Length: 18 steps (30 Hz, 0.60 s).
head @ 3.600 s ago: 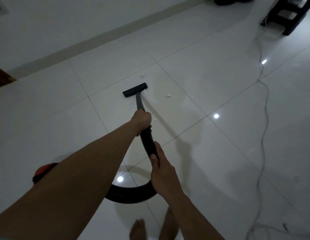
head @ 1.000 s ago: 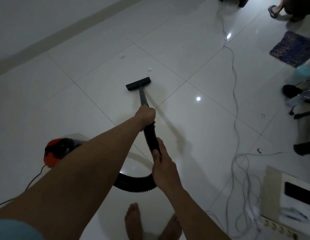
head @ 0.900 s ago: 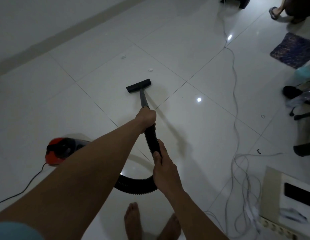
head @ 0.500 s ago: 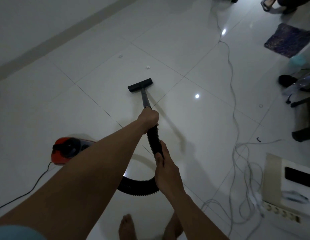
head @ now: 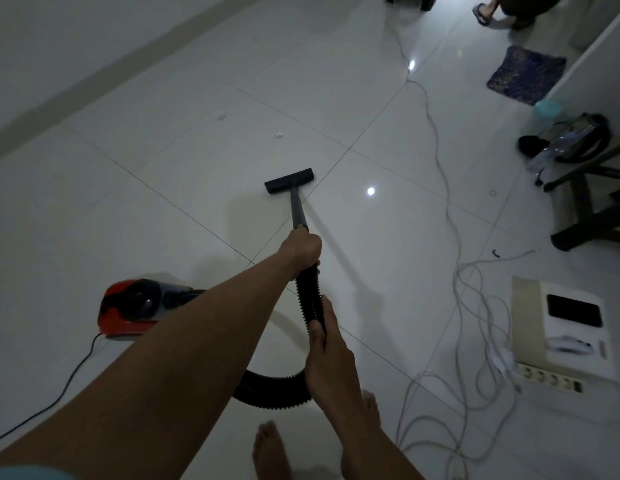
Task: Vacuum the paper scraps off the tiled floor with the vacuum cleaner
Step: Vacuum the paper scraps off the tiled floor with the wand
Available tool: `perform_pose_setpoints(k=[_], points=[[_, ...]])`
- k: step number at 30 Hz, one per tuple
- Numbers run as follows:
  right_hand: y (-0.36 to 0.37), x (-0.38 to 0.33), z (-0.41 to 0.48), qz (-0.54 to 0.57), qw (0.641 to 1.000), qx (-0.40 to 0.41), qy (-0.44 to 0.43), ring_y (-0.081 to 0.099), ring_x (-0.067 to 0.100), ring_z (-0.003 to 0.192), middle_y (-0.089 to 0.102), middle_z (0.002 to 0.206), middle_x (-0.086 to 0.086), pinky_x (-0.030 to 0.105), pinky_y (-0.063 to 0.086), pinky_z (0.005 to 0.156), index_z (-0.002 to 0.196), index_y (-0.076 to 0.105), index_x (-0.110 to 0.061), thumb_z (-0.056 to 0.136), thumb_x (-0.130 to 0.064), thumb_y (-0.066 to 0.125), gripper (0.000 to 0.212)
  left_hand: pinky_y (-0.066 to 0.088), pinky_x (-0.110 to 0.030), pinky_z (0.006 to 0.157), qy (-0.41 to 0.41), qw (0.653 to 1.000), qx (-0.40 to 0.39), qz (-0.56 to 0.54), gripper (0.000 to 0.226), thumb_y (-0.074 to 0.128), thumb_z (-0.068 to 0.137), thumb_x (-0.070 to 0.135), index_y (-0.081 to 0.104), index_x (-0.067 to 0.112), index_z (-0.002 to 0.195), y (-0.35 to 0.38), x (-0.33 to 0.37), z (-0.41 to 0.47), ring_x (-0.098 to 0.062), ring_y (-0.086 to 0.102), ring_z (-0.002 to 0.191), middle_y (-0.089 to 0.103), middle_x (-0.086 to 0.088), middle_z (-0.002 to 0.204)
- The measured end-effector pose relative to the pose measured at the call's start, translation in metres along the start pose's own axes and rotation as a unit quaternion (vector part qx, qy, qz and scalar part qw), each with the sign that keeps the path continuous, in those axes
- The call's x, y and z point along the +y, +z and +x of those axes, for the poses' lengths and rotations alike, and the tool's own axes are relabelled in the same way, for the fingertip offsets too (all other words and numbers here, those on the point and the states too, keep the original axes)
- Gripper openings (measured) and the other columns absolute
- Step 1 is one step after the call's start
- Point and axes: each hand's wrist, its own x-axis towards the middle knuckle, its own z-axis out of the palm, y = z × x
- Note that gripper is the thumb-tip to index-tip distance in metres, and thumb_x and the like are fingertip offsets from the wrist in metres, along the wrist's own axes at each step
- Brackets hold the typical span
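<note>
A red and black vacuum cleaner [head: 135,308] sits on the white tiled floor [head: 94,209] at my left. Its black ribbed hose [head: 310,292] curls round to a thin wand ending in a flat black nozzle [head: 290,181] that rests on a tile joint. My left hand [head: 300,249] grips the top of the hose where the wand begins. My right hand [head: 327,355] grips the hose lower down. Two small white paper scraps lie beyond the nozzle, one [head: 278,135] nearer and one [head: 221,116] farther left.
A white cable [head: 447,209] runs down the floor into a tangle beside a power strip [head: 547,375] and a white box [head: 561,323]. A chair base and bags [head: 575,140] stand at right, a blue mat [head: 525,74] beyond. Another person's feet [head: 485,12] show at the top. My bare feet [head: 270,452] are below.
The nozzle has been drawn back from the scraps toward me and slightly right. The view has shifted, so the vacuum body and the cable tangle show more. Both hands keep their hold.
</note>
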Motion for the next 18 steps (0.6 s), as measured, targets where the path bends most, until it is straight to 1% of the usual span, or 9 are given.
perform_pose_setpoints(k=[2, 5, 6, 8, 10, 13, 16, 18], points=[[-0.001, 0.001, 0.000, 0.002, 1.000, 0.005, 0.003, 0.041, -0.004, 0.101, 0.039, 0.151, -0.018, -0.004, 0.034, 0.059, 0.155, 0.010, -0.046, 0.108, -0.039, 0.023, 0.050, 0.058, -0.041, 0.079, -0.003, 1.000, -0.004, -0.009, 0.054, 0.040, 0.096, 0.009, 0.027, 0.013, 0.149, 0.004, -0.002, 0.002, -0.020, 0.056, 0.072, 0.050, -0.010, 0.095], [-0.005, 0.006, 0.007, 0.002, 1.000, 0.017, -0.003, 0.048, -0.003, 0.103, 0.039, 0.153, -0.017, 0.003, 0.034, 0.066, 0.155, 0.011, -0.049, 0.108, -0.040, 0.024, 0.049, 0.057, -0.042, 0.083, -0.005, 1.000, -0.009, -0.023, 0.054, 0.040, 0.096, 0.010, 0.028, 0.014, 0.148, 0.010, 0.001, 0.008, -0.021, 0.056, 0.072, 0.050, -0.010, 0.092], [-0.007, 0.007, 0.010, 0.001, 1.000, 0.021, -0.004, 0.051, -0.006, 0.097, 0.040, 0.152, -0.017, 0.004, 0.034, 0.066, 0.154, 0.012, -0.050, 0.108, -0.041, 0.024, 0.049, 0.057, -0.042, 0.083, -0.007, 1.000, -0.010, -0.027, 0.054, 0.040, 0.096, 0.010, 0.027, 0.014, 0.148, 0.013, 0.003, 0.010, -0.021, 0.057, 0.072, 0.050, -0.010, 0.092], [-0.014, 0.008, 0.016, 0.000, 1.000, 0.027, -0.005, 0.052, -0.012, 0.081, 0.044, 0.148, -0.018, 0.004, 0.036, 0.061, 0.154, 0.012, -0.051, 0.108, -0.041, 0.025, 0.048, 0.057, -0.043, 0.085, -0.009, 0.999, -0.012, -0.031, 0.054, 0.040, 0.096, 0.011, 0.027, 0.015, 0.148, 0.019, 0.007, 0.014, -0.022, 0.057, 0.075, 0.051, -0.010, 0.091], [-0.021, 0.007, 0.024, 0.000, 1.000, 0.029, -0.004, 0.050, -0.015, 0.073, 0.046, 0.144, -0.018, 0.004, 0.037, 0.059, 0.154, 0.013, -0.051, 0.108, -0.041, 0.025, 0.048, 0.058, -0.044, 0.085, -0.009, 0.999, -0.013, -0.029, 0.056, 0.040, 0.095, 0.011, 0.025, 0.016, 0.149, 0.025, 0.014, 0.020, -0.023, 0.058, 0.076, 0.052, -0.011, 0.091], [-0.036, 0.002, 0.040, -0.002, 1.000, 0.028, -0.004, 0.049, -0.015, 0.074, 0.045, 0.147, -0.017, 0.003, 0.036, 0.059, 0.153, 0.012, -0.051, 0.108, -0.042, 0.025, 0.048, 0.058, -0.045, 0.086, -0.007, 0.999, -0.010, -0.030, 0.059, 0.039, 0.095, 0.011, 0.022, 0.016, 0.152, 0.035, 0.028, 0.033, -0.022, 0.058, 0.076, 0.053, -0.011, 0.090], [-0.054, -0.005, 0.061, -0.011, 1.000, 0.023, -0.006, 0.057, -0.007, 0.080, 0.047, 0.145, -0.018, 0.003, 0.039, 0.056, 0.154, 0.011, -0.051, 0.108, -0.042, 0.024, 0.048, 0.058, -0.045, 0.087, -0.002, 0.999, -0.005, -0.032, 0.061, 0.038, 0.096, 0.011, 0.019, 0.020, 0.153, 0.045, 0.046, 0.048, -0.022, 0.058, 0.077, 0.054, -0.010, 0.091], [-0.068, -0.009, 0.079, -0.014, 1.000, 0.018, -0.012, 0.052, -0.012, 0.074, 0.044, 0.147, -0.018, 0.002, 0.038, 0.057, 0.154, 0.011, -0.050, 0.107, -0.043, 0.024, 0.049, 0.057, -0.046, 0.087, -0.005, 0.999, 0.000, -0.043, 0.062, 0.039, 0.096, 0.011, 0.020, 0.020, 0.154, 0.052, 0.059, 0.061, -0.023, 0.058, 0.077, 0.053, -0.011, 0.092]])
